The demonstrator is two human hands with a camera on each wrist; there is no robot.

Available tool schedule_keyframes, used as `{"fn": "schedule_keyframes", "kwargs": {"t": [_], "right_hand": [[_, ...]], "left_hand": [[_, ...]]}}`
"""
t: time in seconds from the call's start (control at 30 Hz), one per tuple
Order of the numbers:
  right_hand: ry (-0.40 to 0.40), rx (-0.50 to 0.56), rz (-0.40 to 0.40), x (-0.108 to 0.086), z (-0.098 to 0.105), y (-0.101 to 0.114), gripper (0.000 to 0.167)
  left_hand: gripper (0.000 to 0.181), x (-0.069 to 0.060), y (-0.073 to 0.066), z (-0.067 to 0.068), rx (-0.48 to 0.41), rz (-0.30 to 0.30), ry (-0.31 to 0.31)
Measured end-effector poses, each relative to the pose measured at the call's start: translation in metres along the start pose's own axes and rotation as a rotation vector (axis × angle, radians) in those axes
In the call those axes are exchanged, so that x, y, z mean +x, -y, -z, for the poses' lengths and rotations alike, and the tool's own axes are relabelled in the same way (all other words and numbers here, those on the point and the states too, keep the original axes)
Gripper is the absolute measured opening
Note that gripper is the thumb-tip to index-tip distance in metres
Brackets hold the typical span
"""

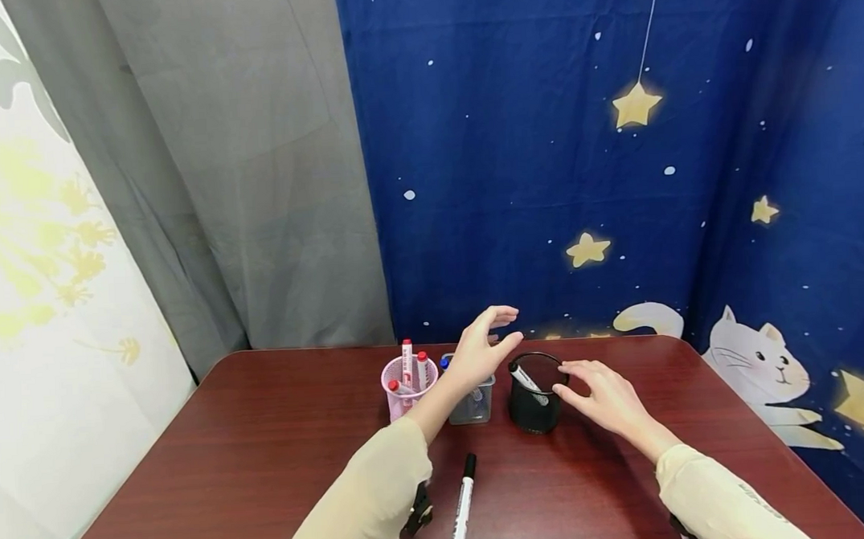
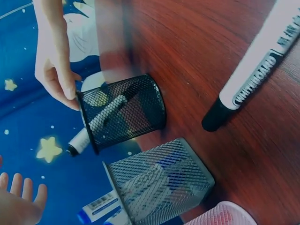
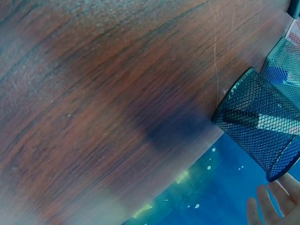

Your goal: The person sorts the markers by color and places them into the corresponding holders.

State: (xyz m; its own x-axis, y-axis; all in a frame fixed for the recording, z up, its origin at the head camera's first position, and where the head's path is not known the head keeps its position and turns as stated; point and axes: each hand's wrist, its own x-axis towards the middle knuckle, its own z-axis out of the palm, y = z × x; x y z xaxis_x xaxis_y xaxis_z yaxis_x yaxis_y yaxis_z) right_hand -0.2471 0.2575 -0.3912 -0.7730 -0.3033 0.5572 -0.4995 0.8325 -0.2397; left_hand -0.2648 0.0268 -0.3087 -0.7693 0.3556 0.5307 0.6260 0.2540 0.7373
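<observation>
My left hand [image 1: 477,352] hovers over the grey mesh pen holder [image 1: 470,413] with its fingers spread and nothing in them. To its right stands a black mesh pen holder [image 1: 531,415], where a white marker with a black cap [image 1: 524,377] leans inside. The thumb and fingertips of my right hand [image 1: 610,398] touch the right side of the black holder's rim; its fingers look straight in the right wrist view. Another black-capped whiteboard marker [image 1: 462,505] lies on the table in front of the holders. Blue-capped markers [image 2: 101,206] stand in the grey holder.
A pink mesh pen holder [image 1: 392,406] with several red-capped markers stands left of the grey one, partly behind my left forearm. All three holders stand in a row on the brown wooden table [image 1: 266,445]. Curtains [image 1: 515,177] hang behind the table.
</observation>
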Motion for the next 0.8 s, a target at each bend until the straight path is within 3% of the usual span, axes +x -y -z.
{"fn": "schedule_keyframes", "kwargs": {"t": [0.23,0.3,0.47,0.57,0.7,0.8], "right_hand": [[-0.002,-0.006,0.006,0.001,-0.001,0.000,0.040],[-0.004,-0.012,0.008,0.001,-0.001,0.000,0.040],[-0.008,-0.016,0.007,0.000,0.000,0.001,0.039],[-0.009,-0.016,0.009,0.001,-0.001,0.001,0.039],[-0.006,-0.020,0.007,0.003,-0.002,0.002,0.040],[-0.002,-0.021,0.000,0.003,-0.002,0.002,0.040]], "left_hand": [[0.029,-0.029,-0.032,0.025,-0.077,-0.076,0.042],[0.028,-0.040,-0.039,0.032,-0.090,-0.074,0.064],[0.027,-0.062,-0.015,0.044,-0.013,-0.087,0.097],[0.027,-0.076,0.001,0.053,0.062,-0.129,0.118],[0.024,-0.094,0.012,0.067,0.171,-0.234,0.162],[0.021,-0.107,0.018,0.077,0.306,-0.320,0.207]]}}
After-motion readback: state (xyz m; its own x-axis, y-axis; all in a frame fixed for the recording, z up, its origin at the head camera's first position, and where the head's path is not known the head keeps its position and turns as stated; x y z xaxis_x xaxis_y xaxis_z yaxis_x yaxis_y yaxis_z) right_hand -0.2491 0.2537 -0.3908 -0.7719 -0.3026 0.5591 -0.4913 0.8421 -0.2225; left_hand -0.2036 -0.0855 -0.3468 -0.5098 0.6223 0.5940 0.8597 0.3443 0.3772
